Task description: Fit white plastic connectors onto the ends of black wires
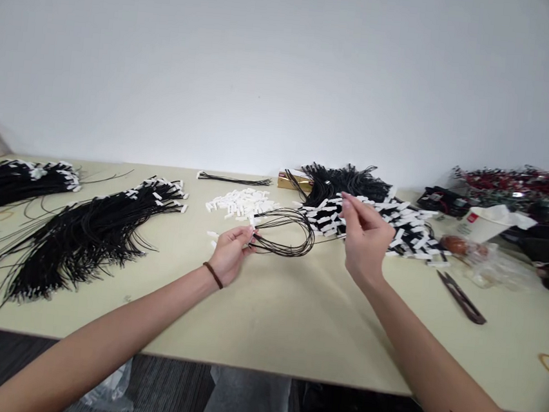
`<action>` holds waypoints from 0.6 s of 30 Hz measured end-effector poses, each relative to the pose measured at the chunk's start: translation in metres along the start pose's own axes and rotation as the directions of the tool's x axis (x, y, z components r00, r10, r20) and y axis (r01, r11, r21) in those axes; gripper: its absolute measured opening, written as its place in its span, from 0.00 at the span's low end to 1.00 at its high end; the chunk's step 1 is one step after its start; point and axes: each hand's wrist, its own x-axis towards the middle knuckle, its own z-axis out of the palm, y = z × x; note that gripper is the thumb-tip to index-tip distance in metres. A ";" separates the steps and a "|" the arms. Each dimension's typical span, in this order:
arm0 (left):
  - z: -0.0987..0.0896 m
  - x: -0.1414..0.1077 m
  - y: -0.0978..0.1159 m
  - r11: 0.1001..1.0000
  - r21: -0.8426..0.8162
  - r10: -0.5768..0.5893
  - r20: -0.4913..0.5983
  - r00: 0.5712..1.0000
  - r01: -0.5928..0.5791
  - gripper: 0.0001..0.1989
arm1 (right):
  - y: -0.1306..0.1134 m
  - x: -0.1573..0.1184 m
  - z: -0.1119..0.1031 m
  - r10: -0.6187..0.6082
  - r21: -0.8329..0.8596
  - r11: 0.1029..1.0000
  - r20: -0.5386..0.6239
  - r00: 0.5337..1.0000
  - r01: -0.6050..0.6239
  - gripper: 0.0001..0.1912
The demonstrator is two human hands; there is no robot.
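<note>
My left hand [232,248] pinches a white plastic connector [252,222] with several thin black wires. These black wires [298,213] curve out to the right in a loop above the table. My right hand [365,241] is raised to the right of the loop, thumb and fingertips pressed together; what they hold, if anything, is too small to make out. Behind it lies a pile of black wires with white connectors [413,229], partly hidden by the hand. Loose white connectors [243,203] form a heap just beyond my left hand.
Bundles of black wires [92,234] lie on the left of the table [263,321]. Toward the right are dark snips [462,298], a paper cup [479,224], a clear plastic bag [511,271] and multicoloured wires [524,185]. A gold box [293,181] stands near the wall.
</note>
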 end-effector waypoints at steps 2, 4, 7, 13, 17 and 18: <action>0.000 0.000 -0.001 1.000 0.008 0.010 0.031 0.999 -0.010 0.13 | -0.006 -0.009 0.003 -0.205 -0.106 0.970 0.134 0.970 0.220 0.07; 0.001 -0.002 -0.001 1.000 0.018 0.018 0.075 0.997 -0.020 0.14 | -0.012 -0.023 0.009 -0.334 -0.109 0.918 0.311 0.890 0.382 0.06; 0.002 -0.004 -0.001 0.999 0.034 0.035 0.146 0.989 -0.041 0.15 | -0.016 -0.042 0.018 -0.388 -0.089 0.873 0.472 0.792 0.480 0.07; 0.004 -0.007 0.001 0.996 0.046 0.062 0.189 0.980 -0.072 0.15 | -0.013 -0.048 0.021 -0.379 -0.106 0.865 0.501 0.778 0.490 0.07; 0.005 -0.009 0.003 0.995 0.054 0.066 0.201 0.977 -0.078 0.14 | -0.014 -0.046 0.020 -0.381 -0.099 0.864 0.510 0.771 0.493 0.07; 0.006 -0.009 0.003 0.995 0.057 0.069 0.207 0.976 -0.083 0.14 | -0.015 -0.046 0.020 -0.381 -0.099 0.864 0.513 0.769 0.493 0.07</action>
